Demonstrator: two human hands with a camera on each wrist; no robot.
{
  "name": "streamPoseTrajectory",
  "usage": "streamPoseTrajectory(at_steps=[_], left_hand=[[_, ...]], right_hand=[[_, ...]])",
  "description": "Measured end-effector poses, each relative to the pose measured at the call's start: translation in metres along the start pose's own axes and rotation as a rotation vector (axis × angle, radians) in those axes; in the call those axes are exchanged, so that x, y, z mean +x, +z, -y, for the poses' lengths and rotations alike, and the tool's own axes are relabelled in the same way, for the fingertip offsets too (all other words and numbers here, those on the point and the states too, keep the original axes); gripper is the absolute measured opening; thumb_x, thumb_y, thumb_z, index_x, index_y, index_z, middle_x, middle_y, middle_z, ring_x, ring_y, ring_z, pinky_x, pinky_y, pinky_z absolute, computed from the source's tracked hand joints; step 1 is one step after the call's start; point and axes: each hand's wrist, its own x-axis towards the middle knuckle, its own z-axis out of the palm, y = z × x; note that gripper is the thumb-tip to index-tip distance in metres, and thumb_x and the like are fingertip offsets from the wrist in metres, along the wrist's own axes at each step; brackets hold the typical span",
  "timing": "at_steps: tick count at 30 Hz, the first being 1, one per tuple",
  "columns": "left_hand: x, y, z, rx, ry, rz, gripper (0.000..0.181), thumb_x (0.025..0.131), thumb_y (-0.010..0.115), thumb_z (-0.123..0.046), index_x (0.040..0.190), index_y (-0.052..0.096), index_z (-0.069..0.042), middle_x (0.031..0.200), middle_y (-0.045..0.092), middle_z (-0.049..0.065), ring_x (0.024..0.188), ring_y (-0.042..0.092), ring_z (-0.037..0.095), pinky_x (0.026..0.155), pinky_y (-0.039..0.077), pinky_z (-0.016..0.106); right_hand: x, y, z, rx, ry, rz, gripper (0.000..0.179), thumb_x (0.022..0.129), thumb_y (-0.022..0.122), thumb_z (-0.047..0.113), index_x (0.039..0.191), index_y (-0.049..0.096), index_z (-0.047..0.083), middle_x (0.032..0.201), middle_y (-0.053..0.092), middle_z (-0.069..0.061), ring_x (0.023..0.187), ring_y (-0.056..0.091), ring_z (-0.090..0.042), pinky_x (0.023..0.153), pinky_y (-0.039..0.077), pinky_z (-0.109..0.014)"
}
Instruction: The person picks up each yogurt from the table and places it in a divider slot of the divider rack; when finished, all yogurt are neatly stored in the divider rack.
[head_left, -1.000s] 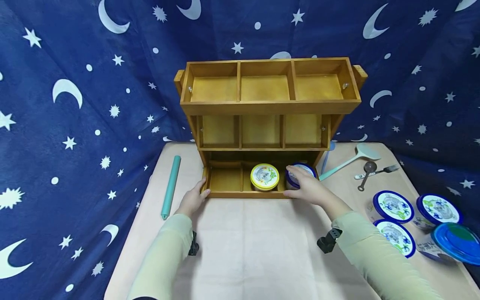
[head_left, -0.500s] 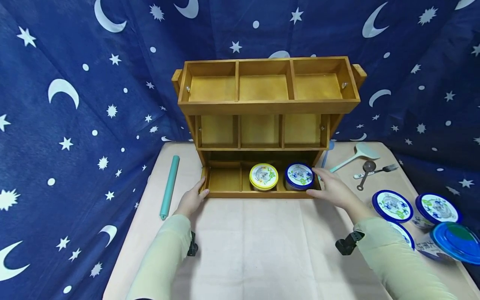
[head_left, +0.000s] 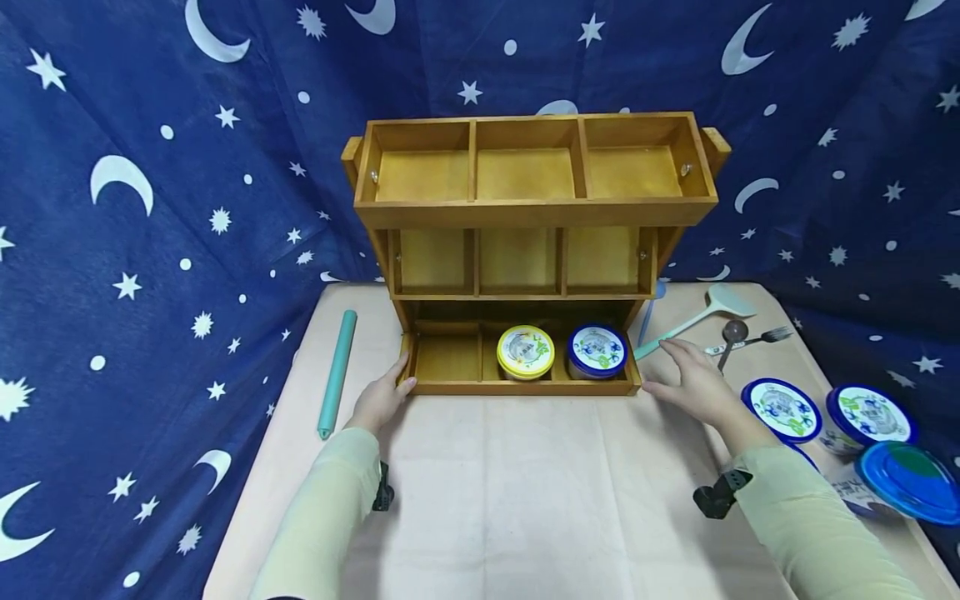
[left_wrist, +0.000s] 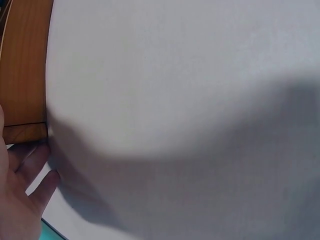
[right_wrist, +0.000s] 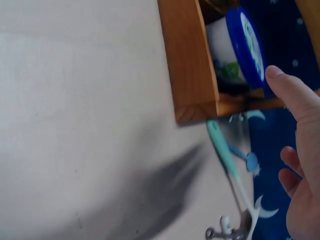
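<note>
Standing three-tiered, the compartmented wooden rack (head_left: pixel 536 214) looks golden-brown.

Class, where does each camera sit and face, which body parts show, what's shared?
Head: worn on head, facing forward and down at wooden shelf; left hand, right hand, sleeves.
Left wrist: worn there, facing tabletop and shelf corner; partial left hand.
Right wrist: worn there, facing shelf's right end; partial right hand.
Shared, head and right wrist: shelf's blue-lidded tub.
</note>
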Motion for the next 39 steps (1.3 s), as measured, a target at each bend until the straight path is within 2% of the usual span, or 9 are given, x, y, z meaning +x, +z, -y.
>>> streamPoseTrajectory(at_steps=[8, 14, 18, 27, 34, 39], left_hand=[[0.004, -0.002, -0.002, 0.075, -0.007, 0.0, 0.062, 0.097, 0.044, -0.047, 0.151, 0.016, -0.034, 0.081, 0.069, -0.001, 0.115, 0.052, 0.039, 0.098, 0.037, 0.053], [0.002, -0.004, -0.002, 0.075, -0.002, -0.001, 0.062, 0.097, 0.044, -0.047, 0.151, 0.016, -0.034, 0.078, 0.068, -0.002, 0.112, 0.054, 0.039, 0.096, 0.039, 0.054], [0.001, -0.004, -0.002, 0.064, -0.008, -0.007, 0.062, 0.097, 0.044, -0.048, 0.15, 0.016, -0.036, 0.076, 0.067, -0.002, 0.113, 0.054, 0.038, 0.097, 0.038, 0.054], [0.002, -0.003, 0.001, 0.066, 0.005, -0.01, 0.062, 0.097, 0.044, -0.046, 0.151, 0.016, -0.034, 0.077, 0.068, -0.002, 0.113, 0.054, 0.038, 0.097, 0.038, 0.054], [0.0, -0.003, 0.0, 0.052, -0.006, -0.002, 0.062, 0.097, 0.044, -0.046, 0.151, 0.016, -0.034, 0.076, 0.067, -0.002, 0.112, 0.054, 0.039, 0.097, 0.038, 0.055], [-0.002, -0.003, -0.002, 0.054, -0.011, -0.004, 0.062, 0.097, 0.044, -0.045, 0.151, 0.015, -0.034, 0.079, 0.068, -0.001, 0.108, 0.057, 0.037, 0.094, 0.04, 0.055]], right_hand=[[-0.005, -0.001, -0.025, -0.041, 0.069, -0.015, 0.095, 0.08, 0.066, 0.056, 0.14, 0.031, -0.009, 0.139, 0.026, -0.036, 0.124, 0.022, -0.056, 0.098, 0.019, -0.068], [-0.014, -0.005, -0.044, -0.064, 0.102, -0.033, 0.094, 0.08, 0.065, 0.058, 0.139, 0.032, -0.007, 0.135, 0.029, -0.037, 0.118, 0.027, -0.056, 0.092, 0.025, -0.068], [-0.02, -0.009, -0.053, -0.065, 0.117, -0.043, 0.094, 0.08, 0.063, 0.06, 0.141, 0.031, -0.004, 0.134, 0.028, -0.038, 0.116, 0.026, -0.056, 0.09, 0.025, -0.068], [-0.036, -0.021, -0.07, -0.081, 0.14, -0.064, 0.09, 0.083, 0.064, 0.053, 0.14, 0.029, -0.007, 0.135, 0.027, -0.04, 0.12, 0.021, -0.06, 0.096, 0.014, -0.071], [-0.049, -0.024, -0.083, -0.101, 0.202, -0.06, 0.098, 0.08, 0.062, 0.061, 0.144, 0.025, -0.002, 0.141, 0.019, -0.036, 0.121, 0.016, -0.063, 0.09, 0.0, -0.08], [-0.055, -0.024, -0.09, -0.114, 0.266, -0.056, 0.101, 0.078, 0.06, 0.066, 0.146, 0.022, 0.0, 0.143, 0.015, -0.035, 0.123, 0.009, -0.063, 0.09, 0.003, -0.079]])
